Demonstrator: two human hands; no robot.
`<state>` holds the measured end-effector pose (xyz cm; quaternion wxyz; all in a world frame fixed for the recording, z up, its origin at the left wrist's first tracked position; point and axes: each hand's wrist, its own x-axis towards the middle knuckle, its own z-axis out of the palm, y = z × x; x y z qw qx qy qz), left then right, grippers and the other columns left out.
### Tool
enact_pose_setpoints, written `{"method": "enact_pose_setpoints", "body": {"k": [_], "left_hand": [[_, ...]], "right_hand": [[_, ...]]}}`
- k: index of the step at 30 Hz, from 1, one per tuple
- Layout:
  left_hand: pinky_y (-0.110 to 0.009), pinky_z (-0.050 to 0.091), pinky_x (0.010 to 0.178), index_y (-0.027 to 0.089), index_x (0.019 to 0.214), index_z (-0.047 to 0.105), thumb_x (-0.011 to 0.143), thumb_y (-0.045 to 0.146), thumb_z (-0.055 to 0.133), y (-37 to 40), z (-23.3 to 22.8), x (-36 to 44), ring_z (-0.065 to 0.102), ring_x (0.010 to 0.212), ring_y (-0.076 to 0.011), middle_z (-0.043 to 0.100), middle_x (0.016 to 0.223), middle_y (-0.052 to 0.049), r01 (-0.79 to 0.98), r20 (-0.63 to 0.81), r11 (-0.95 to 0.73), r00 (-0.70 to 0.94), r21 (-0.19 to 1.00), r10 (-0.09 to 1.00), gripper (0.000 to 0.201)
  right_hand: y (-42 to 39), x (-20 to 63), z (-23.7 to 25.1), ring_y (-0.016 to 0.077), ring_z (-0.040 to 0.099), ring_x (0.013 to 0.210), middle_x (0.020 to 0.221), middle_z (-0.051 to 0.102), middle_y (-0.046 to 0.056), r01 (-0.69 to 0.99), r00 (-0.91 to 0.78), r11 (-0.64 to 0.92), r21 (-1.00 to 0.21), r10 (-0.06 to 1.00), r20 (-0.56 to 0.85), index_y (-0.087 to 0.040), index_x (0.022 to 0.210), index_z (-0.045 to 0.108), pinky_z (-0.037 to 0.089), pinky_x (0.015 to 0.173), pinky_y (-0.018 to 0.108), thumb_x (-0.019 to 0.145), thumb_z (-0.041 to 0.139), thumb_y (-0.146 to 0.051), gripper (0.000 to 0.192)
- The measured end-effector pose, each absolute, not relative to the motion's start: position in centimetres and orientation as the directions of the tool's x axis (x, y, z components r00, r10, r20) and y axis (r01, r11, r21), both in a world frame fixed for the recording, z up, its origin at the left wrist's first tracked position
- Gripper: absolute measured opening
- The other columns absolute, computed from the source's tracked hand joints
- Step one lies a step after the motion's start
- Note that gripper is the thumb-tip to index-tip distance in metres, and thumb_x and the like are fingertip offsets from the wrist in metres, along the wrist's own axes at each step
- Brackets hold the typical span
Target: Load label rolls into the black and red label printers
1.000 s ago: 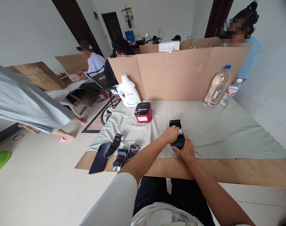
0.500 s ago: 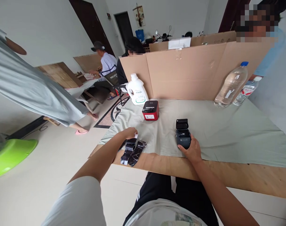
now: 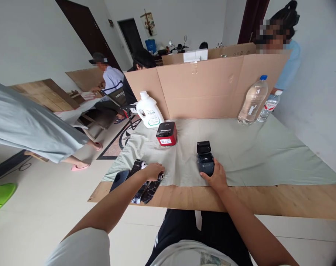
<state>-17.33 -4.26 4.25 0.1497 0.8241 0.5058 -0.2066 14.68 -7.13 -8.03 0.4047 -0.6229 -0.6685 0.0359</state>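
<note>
My right hand (image 3: 218, 176) grips the lower right side of a small black portable label printer (image 3: 206, 165), thumb across its front edge. The printer's lid (image 3: 204, 146) stands raised at the far side. My left hand (image 3: 154, 171) has its fingers curled over the end of a roll of black marbled paper (image 3: 153, 189), whose loose strip trails toward the table's front edge. Another black marbled roll (image 3: 135, 168) with a white end lies to the left of that hand. My left wrist partly covers the strips. A flat dark object (image 3: 119, 180) lies beside them.
Behind the hands stands a red and black boxy device (image 3: 168, 139), with a white jug (image 3: 150, 111) behind it. A large clear bottle (image 3: 253, 101) and a smaller bottle (image 3: 269, 106) stand at the back right before a cardboard screen (image 3: 198, 88). Several people are around the room.
My left hand has moved right, from beside a white piece to the end of the right-hand roll, uncovering the left roll. My right hand stays on the printer. The view has turned right.
</note>
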Motion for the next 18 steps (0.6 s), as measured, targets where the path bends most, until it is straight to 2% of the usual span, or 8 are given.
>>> {"method": "enact_pose_setpoints", "body": {"k": [2, 4, 7, 9, 11, 14, 16, 18], "left_hand": [[-0.03, 0.042, 0.074, 0.02, 0.084, 0.06, 0.056, 0.007, 0.058, -4.3, 5.1, -16.3, 0.057, 0.086, -0.0237, 0.062, 0.089, -0.004, 0.887, -0.532, -0.427, 0.45, 0.173, 0.718, 0.031], [-0.027, 0.042, 0.069, 0.021, 0.087, 0.059, 0.059, 0.012, 0.057, -4.4, 6.2, -14.6, 0.057, 0.08, -0.0199, 0.059, 0.083, 0.0, 0.845, -0.552, -0.364, 0.532, 0.391, 0.642, 0.029], [-0.024, 0.042, 0.069, 0.021, 0.093, 0.056, 0.067, 0.018, 0.051, -4.4, 7.6, -10.8, 0.055, 0.077, -0.0157, 0.056, 0.082, 0.001, 0.683, -0.494, -0.198, 0.669, 0.703, 0.555, 0.026], [-0.024, 0.043, 0.066, 0.02, 0.097, 0.054, 0.07, 0.02, 0.047, -4.1, 7.8, -8.0, 0.053, 0.075, -0.0144, 0.055, 0.084, 0.001, 0.583, -0.43, -0.128, 0.714, 0.802, 0.553, 0.027], [-0.024, 0.043, 0.064, 0.019, 0.102, 0.051, 0.069, 0.02, 0.05, -3.4, 7.4, -5.2, 0.052, 0.075, -0.0142, 0.055, 0.086, 0.001, 0.543, -0.364, -0.141, 0.711, 0.828, 0.601, 0.033], [-0.025, 0.044, 0.064, 0.018, 0.102, 0.049, 0.065, 0.02, 0.056, -1.8, 6.3, -1.7, 0.052, 0.075, -0.0151, 0.055, 0.085, 0.0, 0.591, -0.287, -0.225, 0.645, 0.774, 0.708, 0.038], [-0.026, 0.044, 0.064, 0.017, 0.098, 0.05, 0.064, 0.021, 0.058, -0.4, 5.8, -0.2, 0.053, 0.075, -0.0157, 0.056, 0.084, 0.0, 0.631, -0.256, -0.28, 0.623, 0.723, 0.739, 0.035], [-0.027, 0.045, 0.068, 0.017, 0.096, 0.053, 0.064, 0.022, 0.061, 0.9, 5.5, 0.9, 0.055, 0.079, -0.0172, 0.058, 0.087, -0.001, 0.65, -0.22, -0.361, 0.637, 0.669, 0.738, 0.033]], "right_hand": [[-7.1, 14.7, -8.1, 0.035, 0.05, 0.113, 0.124, 0.051, 0.021, 0.801, 0.105, 0.226, -0.554, 0.858, 0.503, -0.011, 0.139, 0.03, 0.042, 0.091, 0.053, 0.07, 0.059, -0.068, 0.094], [-7.1, 14.6, -8.1, 0.0352, 0.05, 0.112, 0.124, 0.052, 0.021, 0.797, 0.107, 0.231, -0.558, 0.855, 0.507, -0.011, 0.139, 0.03, 0.042, 0.091, 0.053, 0.07, 0.06, -0.067, 0.094], [-7.2, 14.5, -7.7, 0.0355, 0.049, 0.112, 0.124, 0.051, 0.021, 0.794, 0.108, 0.234, -0.561, 0.853, 0.51, -0.011, 0.139, 0.031, 0.042, 0.092, 0.054, 0.07, 0.061, -0.067, 0.094], [-7.4, 14.5, -7.3, 0.0361, 0.047, 0.115, 0.127, 0.049, 0.022, 0.798, 0.111, 0.243, -0.552, 0.841, 0.529, -0.011, 0.139, 0.031, 0.041, 0.094, 0.055, 0.069, 0.061, -0.066, 0.094], [-7.6, 14.6, -6.8, 0.036, 0.043, 0.12, 0.131, 0.045, 0.022, 0.793, 0.097, 0.287, -0.537, 0.811, 0.577, -0.012, 0.14, 0.029, 0.039, 0.096, 0.056, 0.071, 0.062, -0.062, 0.092], [-8.2, 14.9, -5.8, 0.0327, 0.04, 0.124, 0.136, 0.04, 0.02, 0.758, 0.068, 0.392, -0.522, 0.748, 0.661, -0.015, 0.142, 0.027, 0.038, 0.098, 0.055, 0.081, 0.056, -0.045, 0.073], [-8.5, 15.2, -5.3, 0.0307, 0.04, 0.123, 0.136, 0.038, 0.018, 0.728, 0.052, 0.452, -0.516, 0.714, 0.698, -0.018, 0.138, 0.035, 0.041, 0.096, 0.051, 0.084, 0.053, -0.035, 0.06], [-8.7, 15.5, -5.0, 0.0292, 0.043, 0.119, 0.134, 0.04, 0.014, 0.711, 0.039, 0.484, -0.51, 0.697, 0.716, -0.022, 0.126, 0.05, 0.044, 0.092, 0.047, 0.083, 0.053, -0.028, 0.044]]}}
